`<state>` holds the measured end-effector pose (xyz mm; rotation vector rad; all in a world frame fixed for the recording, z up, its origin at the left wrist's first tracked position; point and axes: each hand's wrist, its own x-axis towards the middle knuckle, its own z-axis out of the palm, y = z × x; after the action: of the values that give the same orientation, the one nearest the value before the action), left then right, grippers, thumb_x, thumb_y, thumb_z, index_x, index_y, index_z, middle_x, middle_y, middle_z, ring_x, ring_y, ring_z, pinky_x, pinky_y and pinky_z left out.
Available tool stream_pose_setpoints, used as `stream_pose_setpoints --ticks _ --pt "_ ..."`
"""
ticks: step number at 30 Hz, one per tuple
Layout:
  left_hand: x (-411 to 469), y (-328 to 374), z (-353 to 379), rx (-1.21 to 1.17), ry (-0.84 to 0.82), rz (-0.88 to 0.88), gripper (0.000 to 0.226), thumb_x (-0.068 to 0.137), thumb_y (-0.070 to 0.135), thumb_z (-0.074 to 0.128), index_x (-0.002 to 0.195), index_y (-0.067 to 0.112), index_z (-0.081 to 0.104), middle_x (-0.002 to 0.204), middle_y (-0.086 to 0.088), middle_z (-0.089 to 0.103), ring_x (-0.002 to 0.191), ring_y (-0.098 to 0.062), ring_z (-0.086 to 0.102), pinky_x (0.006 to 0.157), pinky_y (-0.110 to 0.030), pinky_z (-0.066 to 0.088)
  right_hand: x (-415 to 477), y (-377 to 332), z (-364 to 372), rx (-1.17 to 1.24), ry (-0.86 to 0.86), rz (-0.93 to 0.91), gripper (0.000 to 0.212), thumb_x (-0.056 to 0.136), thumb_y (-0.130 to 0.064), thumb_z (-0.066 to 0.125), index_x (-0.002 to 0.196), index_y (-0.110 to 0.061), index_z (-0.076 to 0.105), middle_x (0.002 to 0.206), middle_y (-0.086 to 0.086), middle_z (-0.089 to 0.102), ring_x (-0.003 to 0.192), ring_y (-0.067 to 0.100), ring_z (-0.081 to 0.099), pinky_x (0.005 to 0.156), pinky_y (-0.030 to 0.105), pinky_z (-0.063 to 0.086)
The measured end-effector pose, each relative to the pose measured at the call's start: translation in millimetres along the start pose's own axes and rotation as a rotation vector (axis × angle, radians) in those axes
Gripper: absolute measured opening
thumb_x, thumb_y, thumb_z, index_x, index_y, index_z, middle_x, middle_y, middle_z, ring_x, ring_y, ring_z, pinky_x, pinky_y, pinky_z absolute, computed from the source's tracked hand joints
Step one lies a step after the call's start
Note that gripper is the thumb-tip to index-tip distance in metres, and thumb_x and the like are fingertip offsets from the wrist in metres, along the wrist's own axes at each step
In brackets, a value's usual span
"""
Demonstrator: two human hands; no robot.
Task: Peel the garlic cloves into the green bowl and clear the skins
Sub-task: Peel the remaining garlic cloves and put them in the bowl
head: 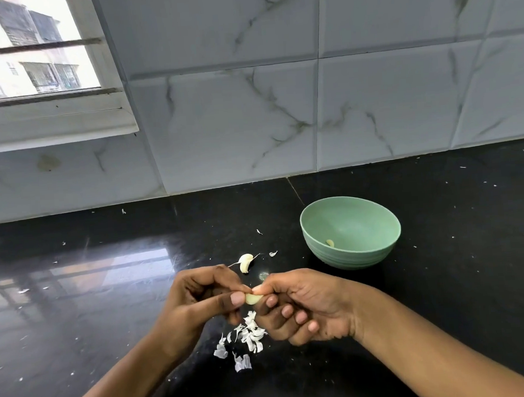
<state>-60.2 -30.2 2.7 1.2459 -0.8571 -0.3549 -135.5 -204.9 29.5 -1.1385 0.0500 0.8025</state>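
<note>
A: Hands?
B: Both are seen low in the view, brought together above the black counter [107, 300]. One garlic clove [254, 299] is held between them.

A: Fingers?
B: On the left hand [199, 297], the clove is pinched between thumb and forefinger, with the other fingers curled in behind. On the right hand [304, 306], the clove's far end is nipped by thumb and forefinger. The other three fingers are curled toward the palm, nails up.

A: Skin on it?
B: The exposed part is seen pale and smooth. What lies under the fingertips cannot be told.

A: Bowl?
B: The green bowl [353, 258] is set upright on the counter, beyond and to the right of the hands, apart from them. One peeled clove [330, 243] is noted at its bottom.

A: Skins?
B: A pile of white skins [247, 337] is heaped on the counter below the hands. Small flecks are scattered farther out.

A: Other garlic?
B: A second clove [246, 262], skin on, is laid on the counter just beyond the left hand.

A: Surroundings?
B: A marbled tile wall [279, 105] is seen behind. A window [31, 59] is set at upper left.
</note>
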Motion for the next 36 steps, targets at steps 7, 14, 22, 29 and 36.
stream_pose_setpoints --ticks 7,14,22,29,36 --pt "-1 -2 4 0.040 0.044 -0.037 0.042 0.051 0.043 0.089 0.064 0.010 0.067 0.055 -0.014 0.053 0.035 -0.012 0.044 0.039 -0.014 0.033 1 -2 3 -0.015 0.096 0.026 0.042 0.096 -0.026 0.031 0.055 -0.023 0.038 0.046 -0.012 0.029 0.032 0.000 0.024 0.028 0.011 0.016" --pt "4 -5 11 -0.036 0.123 -0.141 0.052 0.052 0.057 0.083 0.072 0.016 0.060 0.053 -0.004 0.052 0.032 -0.012 0.041 0.035 -0.013 0.022 1 -2 -1 0.031 0.095 0.001 0.044 0.095 -0.026 0.031 0.052 -0.024 0.041 0.047 -0.012 0.029 0.033 0.000 0.024 0.028 0.011 0.016" --pt "0 -1 9 0.280 0.055 -0.039 0.057 0.068 0.073 0.063 0.066 0.017 0.059 0.056 -0.005 0.056 0.039 -0.017 0.051 0.038 -0.018 0.034 1 -3 -4 0.057 0.121 -0.050 0.043 0.094 -0.030 0.037 0.052 -0.024 0.042 0.047 -0.011 0.028 0.033 0.000 0.023 0.028 0.010 0.014" --pt "-2 2 10 0.334 -0.058 -0.060 0.032 0.072 0.061 0.069 0.069 0.031 0.059 0.058 -0.005 0.061 0.039 -0.015 0.054 0.041 -0.020 0.039 0 -2 -1 -0.028 0.154 -0.011 0.052 0.099 -0.031 0.032 0.048 -0.025 0.043 0.044 -0.012 0.026 0.030 0.000 0.021 0.027 0.009 0.011" --pt "-2 3 7 0.260 -0.074 -0.111 0.011 0.082 0.017 0.065 0.081 0.028 0.069 0.065 -0.003 0.065 0.047 -0.021 0.058 0.047 -0.027 0.046 -9 -8 -2 -0.038 0.193 -0.053 0.048 0.098 -0.030 0.036 0.050 -0.024 0.039 0.044 -0.011 0.025 0.030 0.000 0.020 0.029 0.009 0.009"
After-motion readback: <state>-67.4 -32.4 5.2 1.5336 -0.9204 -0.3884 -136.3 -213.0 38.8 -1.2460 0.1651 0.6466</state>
